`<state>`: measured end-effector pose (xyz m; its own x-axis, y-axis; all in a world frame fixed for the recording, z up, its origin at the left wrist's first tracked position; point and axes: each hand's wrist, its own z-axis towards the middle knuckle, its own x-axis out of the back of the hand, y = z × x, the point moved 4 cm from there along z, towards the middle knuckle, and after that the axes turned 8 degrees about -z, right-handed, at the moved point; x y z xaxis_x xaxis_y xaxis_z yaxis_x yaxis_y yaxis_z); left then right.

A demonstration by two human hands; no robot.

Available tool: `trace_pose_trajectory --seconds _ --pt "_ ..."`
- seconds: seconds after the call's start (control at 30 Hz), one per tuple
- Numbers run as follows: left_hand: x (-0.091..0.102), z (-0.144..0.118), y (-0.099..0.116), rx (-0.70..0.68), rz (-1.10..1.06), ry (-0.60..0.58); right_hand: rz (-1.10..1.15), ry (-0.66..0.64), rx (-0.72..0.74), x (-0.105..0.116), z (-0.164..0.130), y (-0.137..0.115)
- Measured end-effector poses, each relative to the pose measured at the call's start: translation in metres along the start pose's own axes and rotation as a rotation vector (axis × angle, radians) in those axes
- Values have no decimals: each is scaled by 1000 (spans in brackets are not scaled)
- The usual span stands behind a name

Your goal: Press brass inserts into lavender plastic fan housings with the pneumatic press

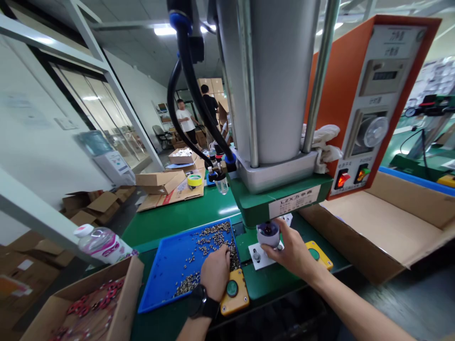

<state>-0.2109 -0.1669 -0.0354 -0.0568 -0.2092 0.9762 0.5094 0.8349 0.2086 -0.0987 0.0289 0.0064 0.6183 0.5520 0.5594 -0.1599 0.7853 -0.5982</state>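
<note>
Head view: right hand (292, 250) fingers hold purple part (268, 233) under press at 12 o'clock, seating step; left hand (215, 272) fingers curled in blue tray (167, 274), grip indiscernible; next needs pressing.

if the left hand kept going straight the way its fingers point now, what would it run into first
Probably the small metal parts lying in the blue tray: the left hand points up-tray, fingers already among them. Beyond comes the tray's far rim, though depth is hard to judge.

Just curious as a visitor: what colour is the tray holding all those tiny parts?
Blue. The tray shows best in the head view, under the left hand.
</note>
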Motion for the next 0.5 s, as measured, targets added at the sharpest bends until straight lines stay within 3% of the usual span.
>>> trace_pose_trajectory --seconds 0.17,0.5 --pt "2 -2 3 14 2 -1 185 -121 -108 -6 -3 7" --pt "7 -8 8 44 -17 -7 41 -16 -36 -18 -20 16"
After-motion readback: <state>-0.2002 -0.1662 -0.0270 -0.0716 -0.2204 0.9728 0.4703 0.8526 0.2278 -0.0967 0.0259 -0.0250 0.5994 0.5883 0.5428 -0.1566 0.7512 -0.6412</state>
